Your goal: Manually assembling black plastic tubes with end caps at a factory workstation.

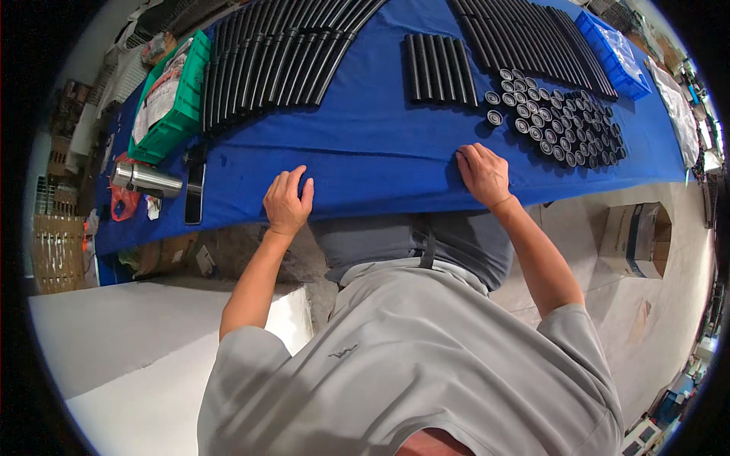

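Note:
Near the front edge of the blue cloth-covered table [365, 163] my left hand [289, 199] rests with its thumb apart from its fingers and nothing in it. My right hand [484, 175] lies on the same edge farther right, fingers loosely bent onto the cloth, also without any object. Beyond it stands a cluster of small round black caps with grey ringed faces [563, 125]; one cap [495, 118] sits a little apart, closest to that hand. A short row of black tubes [439, 70] lies behind. Longer black tubes are laid side by side at far left [277, 61] and far right [532, 42].
A green crate [194, 99] with papers stands at the table's left. In front of it are a steel flask [152, 179], a dark phone-like slab [195, 194] and a red bag [124, 204]. A blue basket [608, 57] is at back right. An open cardboard box [635, 239] sits on the floor.

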